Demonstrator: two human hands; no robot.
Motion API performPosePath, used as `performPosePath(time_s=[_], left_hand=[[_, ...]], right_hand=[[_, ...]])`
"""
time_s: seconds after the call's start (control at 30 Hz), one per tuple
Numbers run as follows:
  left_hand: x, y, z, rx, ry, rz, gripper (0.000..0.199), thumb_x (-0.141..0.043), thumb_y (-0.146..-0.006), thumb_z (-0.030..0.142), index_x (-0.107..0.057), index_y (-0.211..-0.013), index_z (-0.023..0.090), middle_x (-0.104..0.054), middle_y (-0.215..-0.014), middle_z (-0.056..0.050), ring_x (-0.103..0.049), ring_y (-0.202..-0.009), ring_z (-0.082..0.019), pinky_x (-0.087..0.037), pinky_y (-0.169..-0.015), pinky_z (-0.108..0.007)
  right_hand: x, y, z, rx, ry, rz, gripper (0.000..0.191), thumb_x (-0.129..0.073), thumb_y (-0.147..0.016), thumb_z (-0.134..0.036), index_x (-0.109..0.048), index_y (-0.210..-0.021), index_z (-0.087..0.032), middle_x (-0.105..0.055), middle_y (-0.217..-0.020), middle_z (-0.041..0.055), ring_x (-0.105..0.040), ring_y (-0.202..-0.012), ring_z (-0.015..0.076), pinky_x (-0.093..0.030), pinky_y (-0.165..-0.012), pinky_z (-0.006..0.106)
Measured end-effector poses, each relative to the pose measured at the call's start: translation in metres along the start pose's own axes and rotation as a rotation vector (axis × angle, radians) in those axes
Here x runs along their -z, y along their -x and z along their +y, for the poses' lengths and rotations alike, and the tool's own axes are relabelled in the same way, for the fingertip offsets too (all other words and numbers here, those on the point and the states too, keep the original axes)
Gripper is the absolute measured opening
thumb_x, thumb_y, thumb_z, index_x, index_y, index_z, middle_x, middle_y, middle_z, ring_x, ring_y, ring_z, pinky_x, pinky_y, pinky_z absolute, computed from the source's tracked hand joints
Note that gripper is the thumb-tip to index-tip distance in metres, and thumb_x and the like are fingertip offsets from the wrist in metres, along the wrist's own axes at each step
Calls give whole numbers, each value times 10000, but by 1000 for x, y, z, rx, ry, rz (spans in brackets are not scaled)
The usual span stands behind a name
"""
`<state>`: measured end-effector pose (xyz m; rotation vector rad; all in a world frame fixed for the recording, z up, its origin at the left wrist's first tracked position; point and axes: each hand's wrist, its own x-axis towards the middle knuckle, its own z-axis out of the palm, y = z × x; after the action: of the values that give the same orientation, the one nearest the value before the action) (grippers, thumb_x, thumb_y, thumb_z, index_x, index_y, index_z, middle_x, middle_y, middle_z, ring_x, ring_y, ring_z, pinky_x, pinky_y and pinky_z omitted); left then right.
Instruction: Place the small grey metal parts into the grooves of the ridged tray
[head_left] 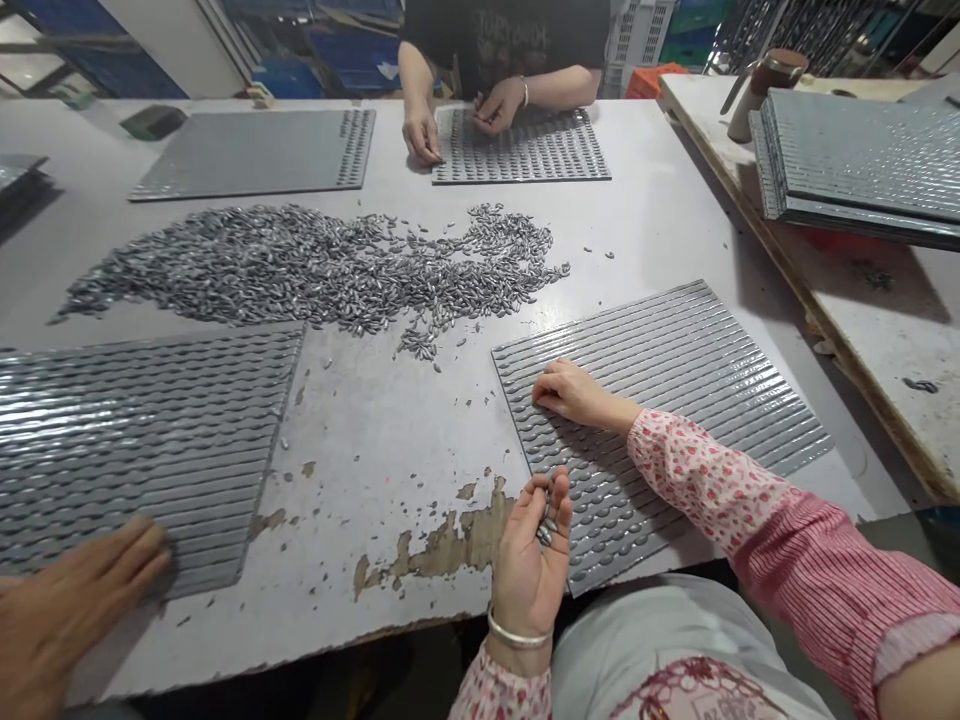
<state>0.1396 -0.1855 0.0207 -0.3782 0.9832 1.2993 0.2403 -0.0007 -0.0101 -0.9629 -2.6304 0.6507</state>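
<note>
My left hand (531, 560), with a bangle at the wrist, is palm up at the near left edge of a grey ridged sheet (675, 350). Several small grey oval pieces (546, 530) lie in its curled fingers. Farther up the same sheet, my right hand (574, 393) rests palm down near the left edge, fingertips pinched together on the ridges; what they hold, if anything, is hidden. Rows of oval bumps cover the sheet's near left part, while plain ridges run across the rest.
A pile of grey oval pieces (300, 265) spreads over the white table (375, 420). At the left, another person's hand (97, 590) is on a ridged sheet (150, 400). Across the table, a person works over a sheet (540, 155). Stacked sheets (862, 160) stand at the right.
</note>
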Motion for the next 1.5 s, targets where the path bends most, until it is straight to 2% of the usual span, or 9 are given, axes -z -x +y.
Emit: performPosePath(time_s=[0.27, 0.43, 0.7, 0.9, 1.03, 1.17, 1.33, 1.43, 1.5], left_hand=[[-13, 4, 6, -25, -11, -59, 257, -466, -870, 141, -653, -1044, 126, -650, -1133, -129, -616, -1037, -203, -542, -842, -294], [-18, 4, 2, -87, -7, -131, 266, -474, -879, 215, -665, -1051, 149, -610, -1217, -106, -541, -1148, -214, -490, -931, -343], [-12, 9, -5, -194, -179, -137, 268, -540, -850, 269, -662, -1079, 202, -541, -1312, -82, -418, -1264, -215, -486, -892, -270], [-11, 10, -5, -172, -147, -127, 233, -557, -834, 252, -672, -1023, 179, -606, -1207, -94, -512, -1156, -201, -496, -855, -274], [-9, 10, -1, -186, -126, -89, 163, -630, -788, 239, -667, -931, 171, -662, -968, -55, -614, -855, -140, -532, -703, -240], [-4, 7, 0, -168, -125, -53, 152, -733, -688, 211, -639, -801, 169, -603, -740, 25, -534, -573, -48, -460, -494, -138], [-6, 6, -4, -192, -74, -50, 142, -725, -696, 176, -653, -819, 169, -588, -713, 36, -525, -568, -27, -457, -502, -105], [-9, 8, -2, -153, -34, -49, 130, -604, -803, 152, -665, -918, 159, -648, -874, -25, -599, -698, -70, -524, -614, -161], [-12, 11, 2, -90, -12, -46, 214, -496, -858, 117, -652, -1002, 138, -645, -1051, -95, -629, -879, -130, -548, -741, -224]], right_hand=[[16, 18, -23, 16, -194, 42, 108, -551, -868, -207, -639, -830, -156, -577, -794, 35, -486, -794, 158, -380, -772, 282], [36, 47, -53, 258, -327, -166, 187, -588, -857, -333, -668, -926, -179, -595, -837, 43, -499, -801, 157, -395, -793, 300], [9, 67, -67, 134, -256, -46, 139, -586, -846, -296, -647, -883, -177, -566, -847, 59, -478, -840, 187, -396, -802, 331], [10, 72, -73, 208, -399, -13, 98, -484, -897, -232, -543, -850, -170, -582, -846, 60, -490, -837, 174, -401, -826, 331], [22, 67, -73, 171, -458, 12, 125, -434, -928, -241, -508, -855, -172, -564, -833, 55, -478, -820, 165, -409, -795, 314], [24, 67, -73, 137, -498, 31, 127, -476, -912, -266, -510, -833, -174, -555, -823, 42, -469, -812, 158, -413, -785, 307], [10, 71, -80, -77, -836, 37, 220, -570, -854, -383, -550, -866, -164, -563, -822, 23, -519, -741, 123, -439, -666, 246], [10, 64, -75, -165, -1014, -38, 219, -501, -891, -384, -515, -898, -166, -570, -768, 2, -534, -634, 100, -439, -599, 230], [15, 52, -61, -161, -960, 25, 167, -475, -902, -330, -507, -896, -166, -568, -756, -3, -528, -629, 101, -428, -598, 230]])
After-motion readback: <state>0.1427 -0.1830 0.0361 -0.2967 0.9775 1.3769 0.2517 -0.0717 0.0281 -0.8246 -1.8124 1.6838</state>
